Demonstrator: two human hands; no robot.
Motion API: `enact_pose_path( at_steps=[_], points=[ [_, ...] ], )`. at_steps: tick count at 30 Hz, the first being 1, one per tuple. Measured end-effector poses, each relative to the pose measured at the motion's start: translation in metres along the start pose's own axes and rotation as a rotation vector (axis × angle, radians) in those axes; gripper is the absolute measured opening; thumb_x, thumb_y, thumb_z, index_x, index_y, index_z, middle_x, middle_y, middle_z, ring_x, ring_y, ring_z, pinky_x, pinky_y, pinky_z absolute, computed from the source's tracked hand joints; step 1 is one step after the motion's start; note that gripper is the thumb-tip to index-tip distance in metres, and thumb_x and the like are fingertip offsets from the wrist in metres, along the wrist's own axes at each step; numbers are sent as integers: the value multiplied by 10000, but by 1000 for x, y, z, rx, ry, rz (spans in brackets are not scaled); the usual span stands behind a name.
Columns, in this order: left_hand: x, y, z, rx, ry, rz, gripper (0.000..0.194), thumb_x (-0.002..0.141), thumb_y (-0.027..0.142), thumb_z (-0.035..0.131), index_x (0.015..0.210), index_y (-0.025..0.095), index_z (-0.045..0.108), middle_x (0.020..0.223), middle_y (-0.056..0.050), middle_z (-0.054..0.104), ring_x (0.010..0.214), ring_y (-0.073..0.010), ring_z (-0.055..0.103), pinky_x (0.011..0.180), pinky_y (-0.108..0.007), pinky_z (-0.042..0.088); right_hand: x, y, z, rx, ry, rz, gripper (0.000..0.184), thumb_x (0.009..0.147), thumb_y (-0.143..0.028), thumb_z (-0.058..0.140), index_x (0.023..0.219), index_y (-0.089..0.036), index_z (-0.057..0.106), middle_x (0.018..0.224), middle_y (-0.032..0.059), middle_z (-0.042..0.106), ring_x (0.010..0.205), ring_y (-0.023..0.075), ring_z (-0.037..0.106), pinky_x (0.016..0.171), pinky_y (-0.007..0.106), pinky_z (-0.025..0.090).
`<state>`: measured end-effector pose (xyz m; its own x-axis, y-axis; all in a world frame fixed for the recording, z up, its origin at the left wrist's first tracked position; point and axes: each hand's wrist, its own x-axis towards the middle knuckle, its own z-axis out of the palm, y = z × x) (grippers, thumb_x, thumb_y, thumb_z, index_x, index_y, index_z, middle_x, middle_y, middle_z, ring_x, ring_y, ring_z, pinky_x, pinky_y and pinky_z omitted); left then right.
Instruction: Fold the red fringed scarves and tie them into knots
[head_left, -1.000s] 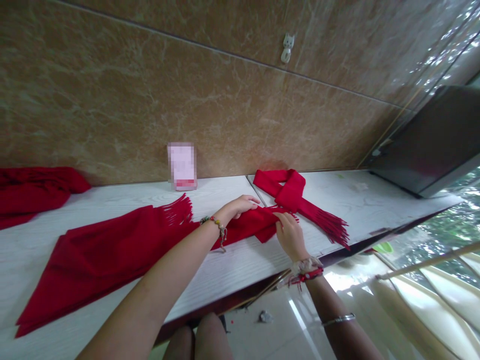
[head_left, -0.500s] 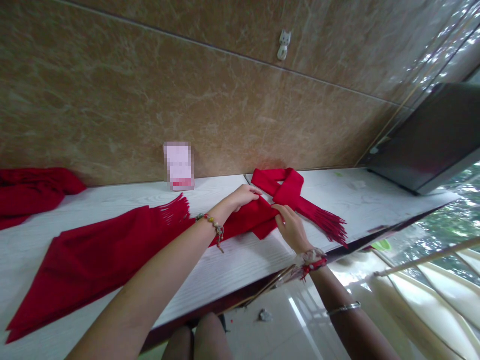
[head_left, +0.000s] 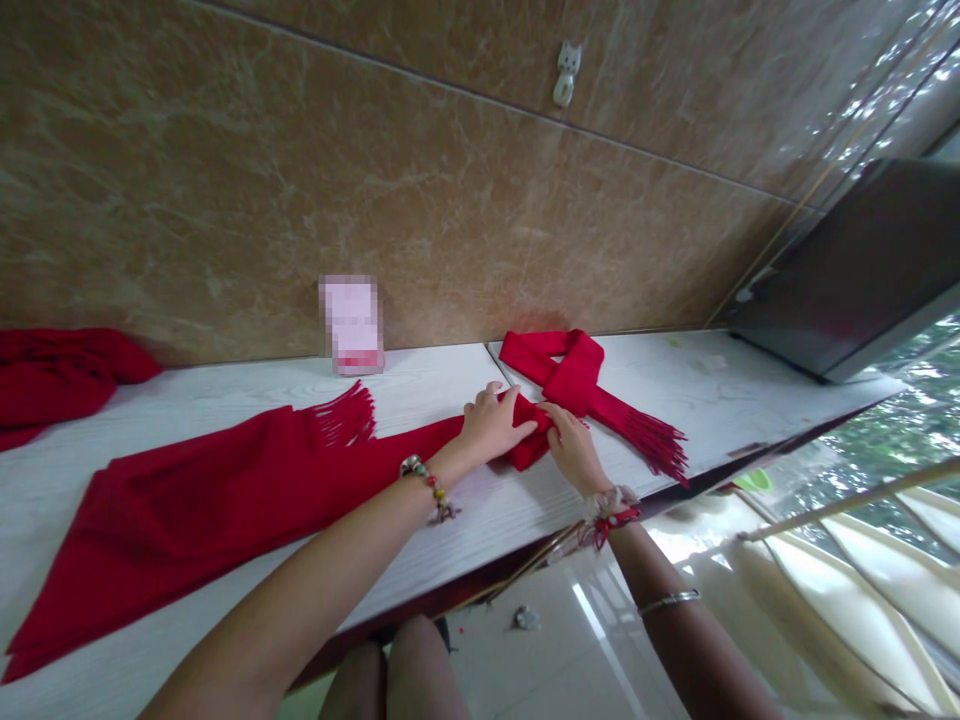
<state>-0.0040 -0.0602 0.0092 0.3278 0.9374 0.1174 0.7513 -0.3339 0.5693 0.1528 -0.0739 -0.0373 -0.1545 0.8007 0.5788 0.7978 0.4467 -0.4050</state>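
Note:
A long red scarf [head_left: 225, 490] with fringe runs along the white counter, its right end folded over on itself. My left hand [head_left: 491, 428] rests at that folded end, thumb along the front and fingers spread behind, with the fold between them. Close by on the right, my right hand [head_left: 576, 448] pinches the edge of the same fold between thumb and fingers. Just beyond it lies a second red scarf [head_left: 574, 385], looped across itself with its fringe pointing right.
Bunched red cloth [head_left: 67, 385] lies at the counter's far left. A pink-and-white box [head_left: 352, 325], blurred, stands against the brown wall. A dark appliance [head_left: 862, 270] sits at the right end of the white counter [head_left: 420, 545]. Below are a tiled floor and a railing.
The scarf's right end has been turned over into a more compact fold. My left hand has shifted from pinching the far edge to lying over the fold; my right hand keeps its grip.

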Motion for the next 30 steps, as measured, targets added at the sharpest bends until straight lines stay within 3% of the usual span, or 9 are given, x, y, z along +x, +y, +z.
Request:
enact_pose_path(
  at_steps=[2,4,9,12,16,20,23,30],
  points=[
    [-13,4,5,192,13,32,803,682,459,630,1350,176,287,1440,-165,202,1291,-380,205,996,-562,211,2,-2,-1,3,14,24,421,688,-82,336,1042,-160,549,982,110,635,898,216,591,819,385,468],
    [-22,7,8,302,-10,35,888,673,479,630,1385,165,202,1464,-164,132,1306,-405,130,993,-591,191,4,-4,-2,19,36,40,411,686,-83,340,1031,-161,549,978,108,632,902,217,589,818,386,469],
    [-29,8,6,345,-62,41,737,789,461,508,1390,162,203,1459,-164,160,1283,-380,233,975,-545,279,7,-2,-7,57,99,35,411,665,-51,329,985,-177,553,946,94,619,909,206,574,830,370,463],
    [-36,1,-1,421,-100,74,617,819,230,486,1384,181,241,1467,-142,155,1298,-371,207,991,-536,270,8,4,-10,43,84,55,437,639,-23,322,953,-195,574,911,78,606,883,197,571,829,360,461],
    [-46,-1,-11,465,-200,46,637,788,-26,330,1387,170,242,1458,-152,184,1311,-342,195,995,-525,283,7,8,-9,21,11,88,457,647,-24,343,994,-194,588,931,76,600,873,196,574,812,351,471],
    [-51,15,-17,439,-197,32,632,802,-33,285,1390,193,237,1467,-142,155,1318,-343,172,961,-542,331,9,7,-8,-11,-38,97,524,609,-15,376,1068,-174,570,1006,87,601,942,208,564,861,372,453],
    [-55,23,-8,466,-197,39,602,826,-10,266,1383,217,265,1476,-123,123,1315,-375,148,931,-601,328,11,7,-10,-42,-90,73,592,568,4,376,1106,-164,557,1037,91,603,969,212,560,884,386,445],
    [-57,4,12,498,-165,37,587,841,13,277,1383,240,271,1475,-141,103,1307,-422,80,913,-660,285,11,1,-22,-100,-136,-84,545,653,-12,362,1108,-201,596,1063,84,599,990,188,571,887,357,469]
  ],
)
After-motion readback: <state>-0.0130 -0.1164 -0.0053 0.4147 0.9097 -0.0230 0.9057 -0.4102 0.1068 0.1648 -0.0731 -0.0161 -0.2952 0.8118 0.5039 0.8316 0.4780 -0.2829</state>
